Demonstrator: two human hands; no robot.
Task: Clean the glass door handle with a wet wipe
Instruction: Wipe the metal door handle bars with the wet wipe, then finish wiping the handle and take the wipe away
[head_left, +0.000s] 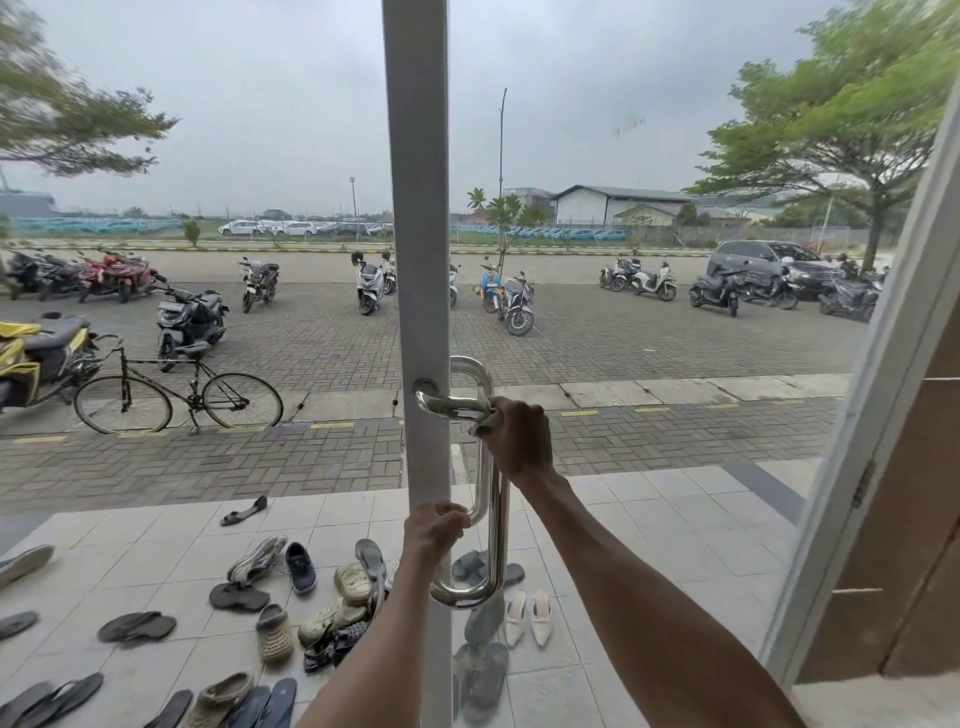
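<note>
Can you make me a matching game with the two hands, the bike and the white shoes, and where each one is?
1 right hand
2 left hand
3 bicycle
4 white shoes

A on the tiles, by the handle's bottom bend
B gripping the door handle near its top
C out on the paving, left side
D gripping the handle low down

Pairs: 1-B, 2-D, 3-C, 4-A

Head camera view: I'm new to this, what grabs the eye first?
The chrome door handle at centre stands out, with the right hand wrapped round its upper bend and the left hand gripping the white door frame lower down. Outside, scattered shoes lie at lower left, and parked motorbikes stand farther back.
</note>
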